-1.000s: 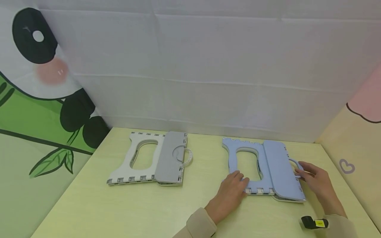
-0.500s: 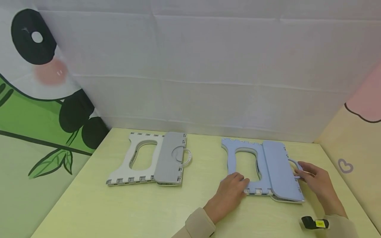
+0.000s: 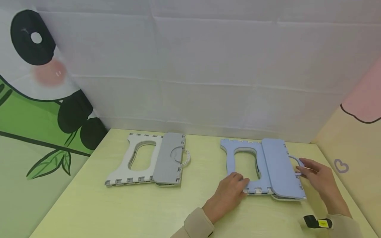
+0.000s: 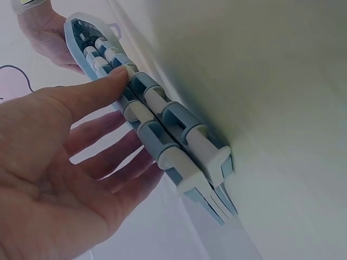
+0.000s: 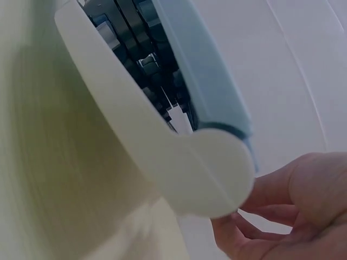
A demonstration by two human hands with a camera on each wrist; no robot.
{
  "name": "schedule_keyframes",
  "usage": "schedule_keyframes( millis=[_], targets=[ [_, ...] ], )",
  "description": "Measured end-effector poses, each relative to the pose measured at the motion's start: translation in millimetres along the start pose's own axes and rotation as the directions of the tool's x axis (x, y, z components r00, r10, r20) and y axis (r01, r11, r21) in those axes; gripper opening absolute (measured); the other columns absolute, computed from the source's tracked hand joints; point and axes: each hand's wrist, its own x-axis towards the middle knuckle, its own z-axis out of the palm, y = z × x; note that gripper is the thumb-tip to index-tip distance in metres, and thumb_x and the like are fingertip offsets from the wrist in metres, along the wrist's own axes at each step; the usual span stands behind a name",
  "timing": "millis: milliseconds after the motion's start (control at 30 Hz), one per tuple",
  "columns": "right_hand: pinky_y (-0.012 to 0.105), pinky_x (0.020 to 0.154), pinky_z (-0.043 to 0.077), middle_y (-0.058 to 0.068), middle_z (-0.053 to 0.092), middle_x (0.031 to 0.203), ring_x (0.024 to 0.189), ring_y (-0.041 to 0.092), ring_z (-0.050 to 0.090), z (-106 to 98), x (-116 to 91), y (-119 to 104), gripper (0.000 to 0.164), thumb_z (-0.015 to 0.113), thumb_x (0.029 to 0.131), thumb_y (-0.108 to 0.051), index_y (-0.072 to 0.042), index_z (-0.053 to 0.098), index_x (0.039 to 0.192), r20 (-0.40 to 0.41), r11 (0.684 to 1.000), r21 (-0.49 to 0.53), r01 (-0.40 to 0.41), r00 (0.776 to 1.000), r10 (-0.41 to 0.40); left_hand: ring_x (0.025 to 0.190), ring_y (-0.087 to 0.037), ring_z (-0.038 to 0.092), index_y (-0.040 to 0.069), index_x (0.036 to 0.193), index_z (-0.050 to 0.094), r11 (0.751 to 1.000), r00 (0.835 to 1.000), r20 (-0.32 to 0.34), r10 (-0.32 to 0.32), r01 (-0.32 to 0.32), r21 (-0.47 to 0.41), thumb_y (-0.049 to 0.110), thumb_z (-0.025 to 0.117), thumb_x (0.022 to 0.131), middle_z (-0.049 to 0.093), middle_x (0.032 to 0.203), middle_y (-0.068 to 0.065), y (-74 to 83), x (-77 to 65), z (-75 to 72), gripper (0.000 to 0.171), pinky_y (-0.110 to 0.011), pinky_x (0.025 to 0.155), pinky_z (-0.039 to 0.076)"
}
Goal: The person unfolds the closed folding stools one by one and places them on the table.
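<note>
A blue folding stool (image 3: 276, 168) lies folded flat on the table in the head view. My left hand (image 3: 227, 195) grips its near leg edge. In the left wrist view, the thumb (image 4: 108, 86) presses on the hinged side while the other fingers go over the face. At the stool's right side my right hand (image 3: 321, 180) pinches the loop handle (image 3: 296, 161). The right wrist view shows the stool's rounded white end (image 5: 217, 173) close up, with my right fingers partly behind it. To the left lies a grey and white folding stool (image 3: 169, 162), also folded, with no hand on it.
Both stools lie on a pale yellow table (image 3: 134, 211). Behind it hangs a creased white cloth (image 3: 202, 66). A printed panel with green and black shapes (image 3: 35, 132) borders the left; a cream and pink panel (image 3: 357, 138) borders the right.
My right hand has shifted slightly right and up with the handle, and the stool's right side has moved a little with it. The left hand keeps its hold; the view has drifted slightly.
</note>
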Motion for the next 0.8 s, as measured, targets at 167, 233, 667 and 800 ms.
schedule_keyframes(
  millis=[167, 233, 667, 800],
  targets=[
    [0.018, 0.071, 0.058, -0.01, 0.067, 0.106, 0.08, -0.007, 0.066, -3.2, -0.8, -7.6, 0.05, 0.063, 0.103, -0.012, 0.018, 0.047, 0.14, -0.011, 0.999, -0.053, 0.009, 1.0, -0.01, 0.099, -0.012, 0.062, 0.014, 0.113, 0.071, 0.999, 1.0, -0.01, -0.003, 0.003, -0.033, 0.026, 0.086, 0.086, 0.067, 0.102, 0.001, 1.1, -0.4, 0.3, 0.033, -0.016, 0.078, 0.053],
    [0.017, 0.071, 0.057, 0.012, 0.069, 0.114, 0.079, -0.008, 0.065, -4.3, -1.3, -11.8, 0.049, 0.062, 0.104, -0.013, 0.017, 0.048, 0.141, -0.014, 0.996, -0.09, 0.004, 1.0, -0.005, 0.099, -0.012, 0.062, 0.014, 0.113, 0.071, 0.999, 1.0, -0.013, -0.006, 0.006, -0.044, 0.026, 0.086, 0.086, 0.067, 0.103, 0.0, 1.7, -0.6, -0.4, 0.033, -0.016, 0.076, 0.053],
    [0.009, 0.067, 0.051, -0.006, 0.07, 0.107, 0.077, -0.01, 0.064, -15.0, -1.6, -28.6, 0.054, 0.062, 0.105, -0.023, 0.014, 0.049, 0.142, -0.034, 0.988, -0.151, -0.002, 0.999, -0.003, 0.103, -0.013, 0.063, 0.013, 0.12, 0.07, 0.998, 1.0, -0.016, 0.002, -0.003, -0.063, 0.03, 0.082, 0.09, 0.068, 0.108, -0.001, 3.8, 0.2, -4.2, 0.036, -0.016, 0.074, 0.054],
    [0.008, 0.066, 0.05, -0.007, 0.073, 0.102, 0.076, -0.009, 0.065, -18.5, -3.6, -36.2, 0.054, 0.063, 0.104, -0.024, 0.014, 0.05, 0.141, -0.036, 0.985, -0.168, 0.03, 0.999, -0.036, 0.099, -0.013, 0.063, 0.013, 0.118, 0.07, 0.998, 0.999, -0.032, 0.0, -0.002, -0.068, 0.03, 0.083, 0.089, 0.068, 0.107, -0.001, 4.8, 0.1, -5.1, 0.036, -0.015, 0.071, 0.053]
  ],
)
